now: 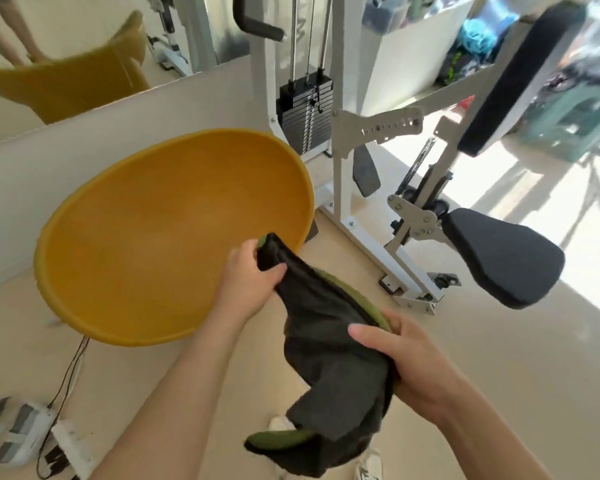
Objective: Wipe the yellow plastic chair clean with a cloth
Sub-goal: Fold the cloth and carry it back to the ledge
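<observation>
The yellow plastic chair (160, 237) is a round, bowl-shaped shell filling the left centre of the head view, its hollow facing me. A dark grey cloth (326, 341) with green edging hangs in front of its lower right rim. My left hand (246, 282) grips the cloth's upper corner just at the chair's rim. My right hand (406, 358) holds the cloth lower down on its right side. The cloth's loose end dangles below my hands, above my shoes.
A white weight machine (340, 140) with a stack of plates and black pads (503, 258) stands right of the chair. A wall mirror (66, 64) behind reflects the chair. A power strip (73, 448) and cables lie on the floor at bottom left.
</observation>
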